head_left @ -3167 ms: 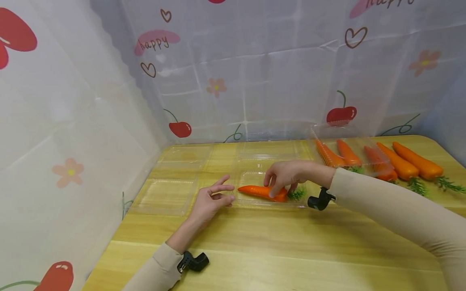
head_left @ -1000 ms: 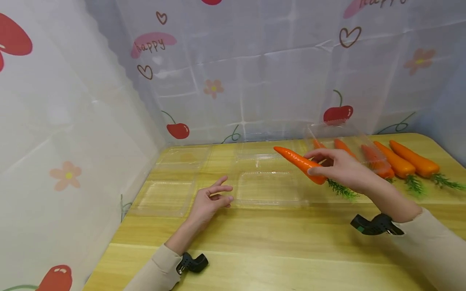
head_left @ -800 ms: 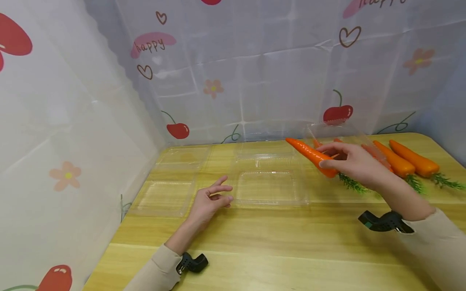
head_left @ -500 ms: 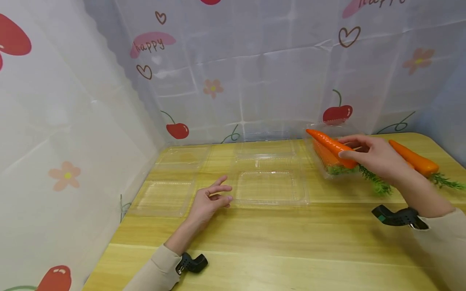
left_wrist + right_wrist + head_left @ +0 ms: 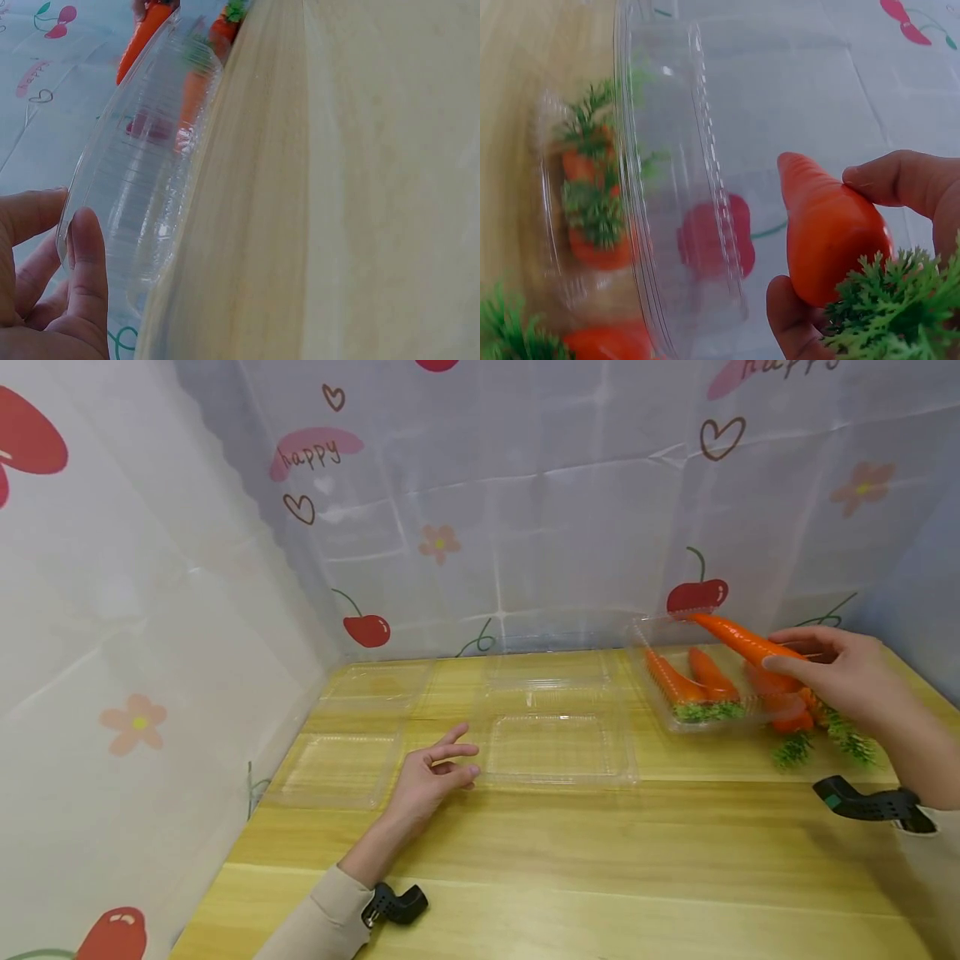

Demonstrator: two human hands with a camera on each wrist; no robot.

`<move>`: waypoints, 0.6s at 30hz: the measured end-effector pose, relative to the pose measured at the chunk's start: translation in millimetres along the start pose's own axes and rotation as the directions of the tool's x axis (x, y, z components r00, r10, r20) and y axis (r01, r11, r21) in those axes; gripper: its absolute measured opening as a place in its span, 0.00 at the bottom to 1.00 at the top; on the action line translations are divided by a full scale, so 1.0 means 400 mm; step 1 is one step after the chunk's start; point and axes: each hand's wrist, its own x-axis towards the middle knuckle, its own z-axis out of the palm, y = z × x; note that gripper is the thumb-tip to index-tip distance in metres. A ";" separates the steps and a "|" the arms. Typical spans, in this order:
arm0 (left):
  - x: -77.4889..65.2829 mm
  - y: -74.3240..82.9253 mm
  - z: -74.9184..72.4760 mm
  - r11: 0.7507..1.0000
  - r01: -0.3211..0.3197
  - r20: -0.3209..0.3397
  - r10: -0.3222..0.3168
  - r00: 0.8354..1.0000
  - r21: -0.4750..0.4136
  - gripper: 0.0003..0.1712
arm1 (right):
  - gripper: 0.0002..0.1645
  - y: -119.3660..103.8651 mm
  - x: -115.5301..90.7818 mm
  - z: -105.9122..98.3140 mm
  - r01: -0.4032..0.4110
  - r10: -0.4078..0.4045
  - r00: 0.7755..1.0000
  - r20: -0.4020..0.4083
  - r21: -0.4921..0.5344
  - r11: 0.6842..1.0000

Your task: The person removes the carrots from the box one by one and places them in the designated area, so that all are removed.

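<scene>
My right hand (image 5: pixel 858 677) holds an orange carrot (image 5: pixel 742 642) by its thick end, raised above the table, its tip pointing back and left. In the right wrist view, thumb and fingers press the carrot from both sides, and its green top hangs beside the palm. My left hand (image 5: pixel 427 777) is at the left edge of the middle clear plastic box (image 5: pixel 558 779), which stands open with nothing in it. Seen from the left wrist, the box's rim runs between thumb and finger. Behind and below the held carrot is another clear box (image 5: pixel 697 727) with two carrots (image 5: pixel 708 675) inside.
More carrots (image 5: pixel 791 720) lie on the table right of the filled box, partly hidden by its lid and my right hand. A third open clear box (image 5: pixel 337 799) stands at the left. A printed curtain (image 5: pixel 562 543) hangs behind the wooden table (image 5: pixel 570 860).
The carrot has come up out of the middle box in my right hand and travelled right, past the filled box toward the loose carrots. My left hand has stayed in place.
</scene>
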 end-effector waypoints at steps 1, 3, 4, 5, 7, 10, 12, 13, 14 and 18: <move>0.000 0.000 0.000 1.000 0.000 -0.001 0.000 1.000 0.002 0.25 | 0.40 0.008 -0.001 -0.007 -0.005 0.005 1.000 -0.022 -0.006 1.000; 0.001 0.000 0.000 1.000 0.000 -0.002 0.000 1.000 0.003 0.25 | 0.35 0.024 -0.004 -0.020 -0.022 0.022 0.998 -0.059 -0.007 1.000; 0.001 0.000 0.000 1.000 0.000 -0.003 0.000 1.000 0.002 0.25 | 0.35 0.031 -0.007 -0.027 -0.031 0.031 0.997 -0.073 -0.004 1.000; 0.001 0.001 0.001 1.000 0.000 -0.002 0.000 1.000 0.002 0.25 | 0.32 0.041 -0.007 -0.033 -0.040 0.039 0.995 -0.088 -0.006 0.999; 0.001 0.003 0.001 1.000 0.000 -0.001 0.000 1.000 0.000 0.25 | 0.29 0.070 -0.003 -0.044 -0.058 0.058 0.992 -0.110 0.004 0.998; 0.001 0.003 0.002 1.000 0.002 0.003 -0.002 1.000 -0.002 0.26 | 0.31 0.190 0.043 -0.056 -0.068 0.072 0.986 -0.150 0.030 0.997; 0.000 0.002 0.002 1.000 0.003 0.005 -0.003 1.000 0.000 0.26 | 0.32 0.299 0.089 -0.063 -0.072 0.084 0.980 -0.178 0.075 0.995; 0.000 0.001 0.002 1.000 0.005 0.004 -0.005 1.000 0.002 0.26 | 0.32 0.347 0.108 -0.067 -0.060 0.080 0.978 -0.195 0.105 0.993; 0.001 0.001 0.003 1.000 0.006 0.004 -0.006 1.000 0.003 0.26 | 0.30 0.387 0.123 -0.071 -0.043 0.073 0.974 -0.215 0.138 0.989; 0.001 0.000 0.003 1.000 0.008 0.002 -0.008 1.000 0.007 0.25 | 0.22 0.406 0.112 -0.093 0.004 0.066 0.956 -0.285 0.238 0.971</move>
